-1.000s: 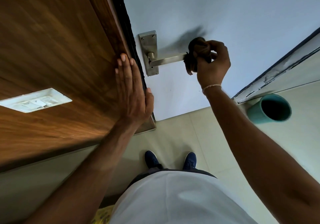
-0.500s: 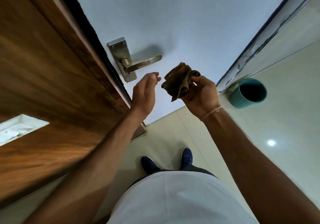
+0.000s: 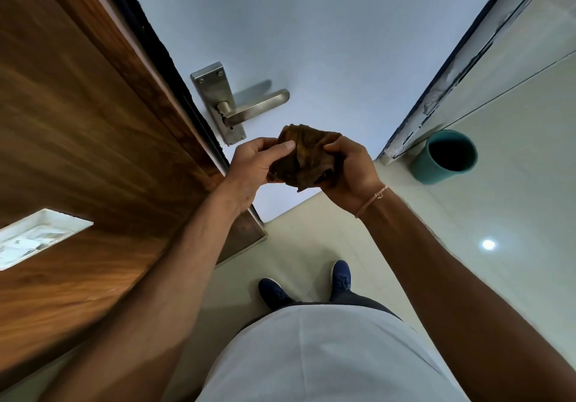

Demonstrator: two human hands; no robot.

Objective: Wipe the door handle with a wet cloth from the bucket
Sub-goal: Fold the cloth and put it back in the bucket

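Note:
A brown crumpled cloth [image 3: 304, 155] is held between both hands in front of the pale blue door [image 3: 311, 27]. My left hand [image 3: 255, 168] grips its left side with the thumb on top. My right hand [image 3: 350, 168] grips its right side. The steel lever door handle [image 3: 258, 107] on its backplate sits just above the hands, bare and untouched. A teal bucket [image 3: 445, 157] stands on the floor at the right, by the door's far edge; its inside looks dark.
A wood-panelled wall [image 3: 78, 105] with a white switch plate [image 3: 34, 239] fills the left. Glossy cream floor tiles [image 3: 498, 246] spread to the right. My blue shoes [image 3: 274, 292] stand below the hands.
My right hand has pulled the cloth off the handle and down. My left hand has left the wood panel and taken hold of the cloth too.

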